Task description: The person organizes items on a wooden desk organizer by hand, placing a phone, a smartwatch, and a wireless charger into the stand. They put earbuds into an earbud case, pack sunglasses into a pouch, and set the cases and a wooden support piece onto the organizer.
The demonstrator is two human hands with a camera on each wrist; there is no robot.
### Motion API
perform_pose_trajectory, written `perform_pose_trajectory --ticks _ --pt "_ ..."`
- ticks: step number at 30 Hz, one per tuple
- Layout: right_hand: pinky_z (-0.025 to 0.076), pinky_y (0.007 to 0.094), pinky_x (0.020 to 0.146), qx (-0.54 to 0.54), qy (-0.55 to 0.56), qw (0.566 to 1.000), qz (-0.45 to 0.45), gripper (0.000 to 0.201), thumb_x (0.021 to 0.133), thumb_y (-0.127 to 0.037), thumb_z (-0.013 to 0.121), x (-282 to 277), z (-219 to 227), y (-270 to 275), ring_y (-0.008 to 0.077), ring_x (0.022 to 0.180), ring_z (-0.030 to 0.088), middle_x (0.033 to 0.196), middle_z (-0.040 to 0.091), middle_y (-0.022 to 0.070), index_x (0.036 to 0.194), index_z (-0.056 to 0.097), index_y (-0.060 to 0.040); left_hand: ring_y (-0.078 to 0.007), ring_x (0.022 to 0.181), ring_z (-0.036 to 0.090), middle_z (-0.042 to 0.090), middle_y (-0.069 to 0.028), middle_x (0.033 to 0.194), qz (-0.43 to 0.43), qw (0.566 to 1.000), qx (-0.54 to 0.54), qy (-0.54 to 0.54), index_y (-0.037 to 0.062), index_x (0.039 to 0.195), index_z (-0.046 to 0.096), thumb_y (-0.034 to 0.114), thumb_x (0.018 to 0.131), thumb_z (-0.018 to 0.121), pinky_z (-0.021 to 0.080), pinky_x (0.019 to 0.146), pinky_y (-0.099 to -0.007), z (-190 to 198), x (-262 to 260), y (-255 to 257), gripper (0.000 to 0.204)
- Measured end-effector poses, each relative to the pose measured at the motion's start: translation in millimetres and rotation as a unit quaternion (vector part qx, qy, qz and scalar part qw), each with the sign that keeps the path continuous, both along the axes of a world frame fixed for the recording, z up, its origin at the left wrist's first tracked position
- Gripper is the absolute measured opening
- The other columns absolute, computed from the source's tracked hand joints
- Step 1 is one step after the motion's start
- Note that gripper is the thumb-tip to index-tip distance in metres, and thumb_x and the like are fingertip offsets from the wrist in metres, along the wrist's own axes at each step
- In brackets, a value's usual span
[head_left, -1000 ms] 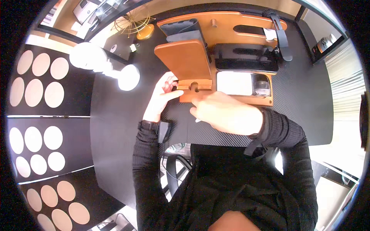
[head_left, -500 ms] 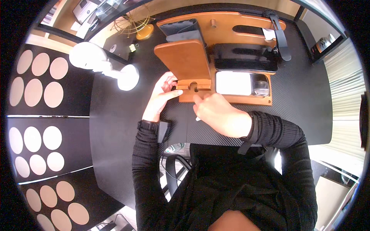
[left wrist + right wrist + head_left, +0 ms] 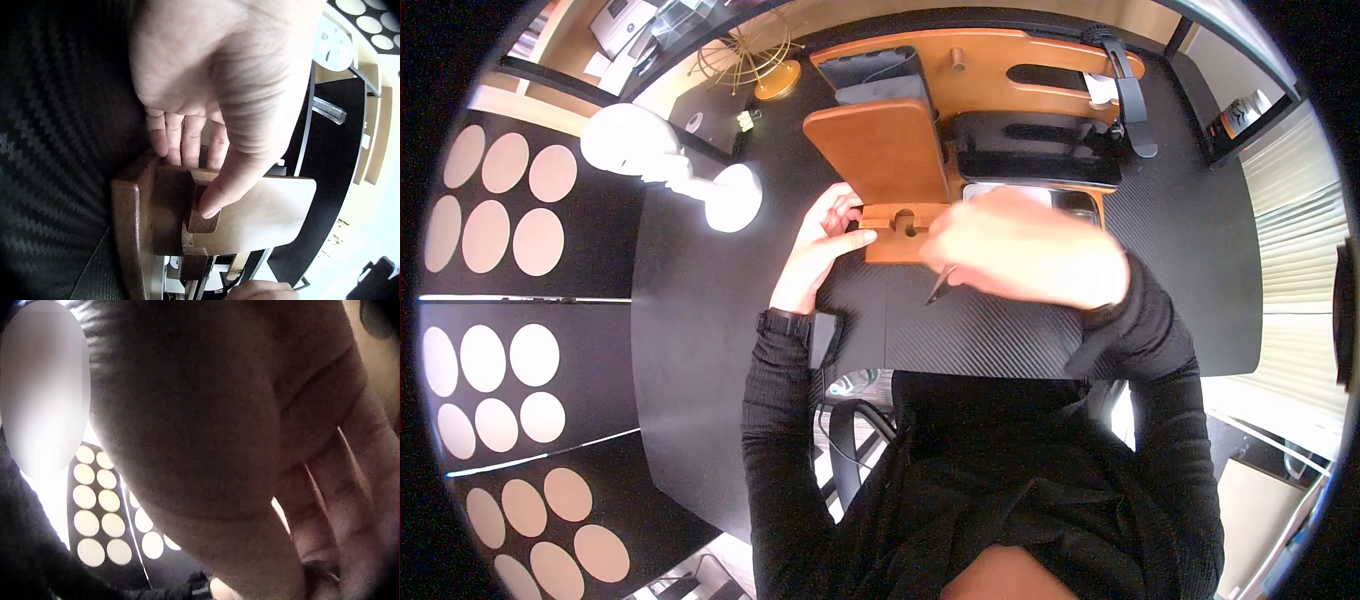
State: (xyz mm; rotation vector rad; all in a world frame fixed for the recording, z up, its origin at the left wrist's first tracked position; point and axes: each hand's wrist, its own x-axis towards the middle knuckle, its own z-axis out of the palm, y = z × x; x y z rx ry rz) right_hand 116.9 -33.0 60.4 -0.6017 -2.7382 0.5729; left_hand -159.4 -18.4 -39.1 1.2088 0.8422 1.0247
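Note:
A brown wooden desk organizer [image 3: 897,247] stands on the black desk, with an upright sloping panel [image 3: 880,150] at its left. My left hand [image 3: 813,250] holds its left front corner. In the left wrist view the left thumb [image 3: 215,203] presses on the notched wooden ledge [image 3: 205,220], and the other fingers reach round behind the edge. My right hand [image 3: 1025,250], blurred, is over the front of the organizer, right of the ledge. Its fingers pinch a slim dark tool [image 3: 940,284] whose end sticks out below; its kind I cannot tell.
A black phone-like slab [image 3: 1038,150] and a white item [image 3: 980,190], partly hidden by the right hand, lie in the organizer. A dark wallet-like item [image 3: 865,72] is behind the panel, and a black band [image 3: 1135,105] hangs at the right. A white lamp [image 3: 733,198] stands left.
My right hand first shifted slightly left and down, then moved right and up and turned; the dark tool end now shows below its fingers. The left hand stays at the organizer's corner.

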Motion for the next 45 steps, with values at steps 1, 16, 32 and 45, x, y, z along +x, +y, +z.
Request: perform_pose_trajectory --ticks 1,16,32,45 --pt "0.053 0.0405 0.071 -0.025 -0.021 0.999 -0.009 0.012 0.078 -0.014 0.069 7.0 12.1 4.5 0.0308 0.079 0.067 0.080 0.064 0.0116 0.081 0.063 -0.0041 -0.0141 0.106 0.049 0.048 0.0003 0.102 0.001 1.000 -0.001 -0.002 0.0086 0.106 0.049 -0.011 0.069 0.075 0.036 0.099 -0.0269 0.4 0.2 -0.2 0.049" --pt "0.052 0.0366 0.067 0.069 0.181 0.936 -0.295 0.012 0.075 -0.009 0.071 26.7 59.1 59.6 0.0303 0.073 0.067 0.077 0.068 0.0184 0.084 0.071 -0.0009 -0.0132 0.112 0.054 0.060 -0.0018 0.118 -0.034 0.997 0.062 0.019 0.0060 0.123 0.055 -0.006 0.072 0.075 0.040 0.093 -0.0280 -14.3 -10.1 7.7 0.055" --pt "0.054 0.0358 0.067 0.147 0.284 0.890 -0.326 0.012 0.074 -0.003 0.071 2.5 43.7 69.3 0.0328 0.071 0.068 0.076 0.068 0.0190 0.084 0.069 0.0030 -0.0127 0.098 0.045 0.042 0.0013 0.093 0.007 1.000 0.011 0.020 0.0110 0.094 0.044 -0.012 0.069 0.071 0.035 0.093 -0.0251 6.8 6.0 0.0 0.044" --pt "0.052 0.0405 0.072 0.223 0.268 0.882 -0.318 0.009 0.074 -0.001 0.066 2.1 41.5 65.5 0.0362 0.079 0.064 0.081 0.065 0.0175 0.082 0.066 0.0015 -0.0120 0.093 0.042 0.038 0.0020 0.089 -0.005 0.999 0.023 0.024 0.0123 0.092 0.042 -0.011 0.068 0.072 0.034 0.089 -0.0254 3.5 3.8 1.9 0.045"
